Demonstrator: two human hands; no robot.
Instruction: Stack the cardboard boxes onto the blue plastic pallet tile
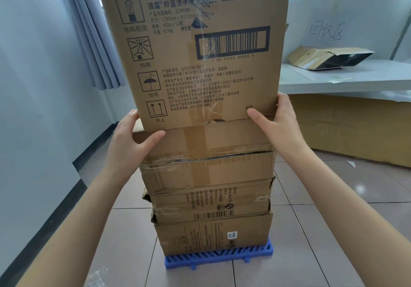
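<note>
The tall printed brown cardboard box [195, 48] sits on top of the stack of four brown cardboard boxes [211, 189], which rests on the blue plastic pallet tile [219, 257]. The left hand [135, 141] and right hand [281, 120] press its lower corners, fingers spread, probably to square it up.

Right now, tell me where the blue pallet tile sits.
Bottom centre of the head view, the blue pallet tile lies on the tiled floor under the bottom cardboard box.
</note>
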